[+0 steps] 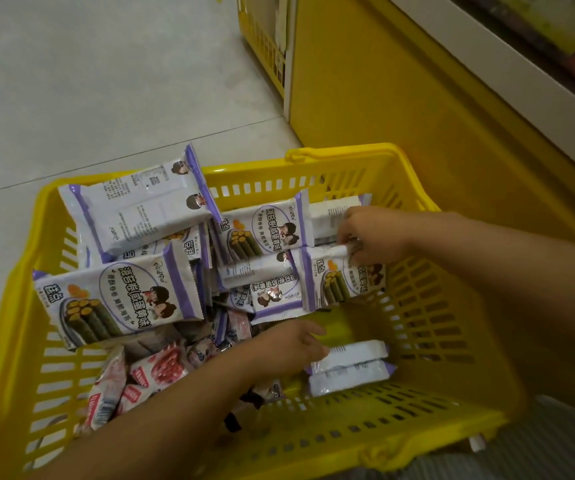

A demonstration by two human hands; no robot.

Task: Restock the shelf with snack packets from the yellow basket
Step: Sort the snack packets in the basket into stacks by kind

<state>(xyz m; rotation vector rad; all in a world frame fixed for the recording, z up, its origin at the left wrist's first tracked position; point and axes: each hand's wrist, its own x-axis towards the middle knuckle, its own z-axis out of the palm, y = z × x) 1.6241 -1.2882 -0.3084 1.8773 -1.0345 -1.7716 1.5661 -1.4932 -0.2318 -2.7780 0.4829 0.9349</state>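
Observation:
A yellow plastic basket (428,344) sits on the floor and holds several white-and-purple seaweed-roll snack packets, such as a big one at the front left (120,299). My left hand (293,344) reaches into the basket and grips the end of two stacked white packets (352,368) near the right wall. My right hand (369,233) reaches in from the right and pinches the top edge of a purple-trimmed packet (334,278) at the far right of the pile. Red-and-white packets (147,379) lie low at the front left.
A yellow shelf base (383,98) with a white ledge (507,74) stands right behind the basket. A second yellow basket (262,36) shows at the top. Pale floor tiles (89,81) spread to the left.

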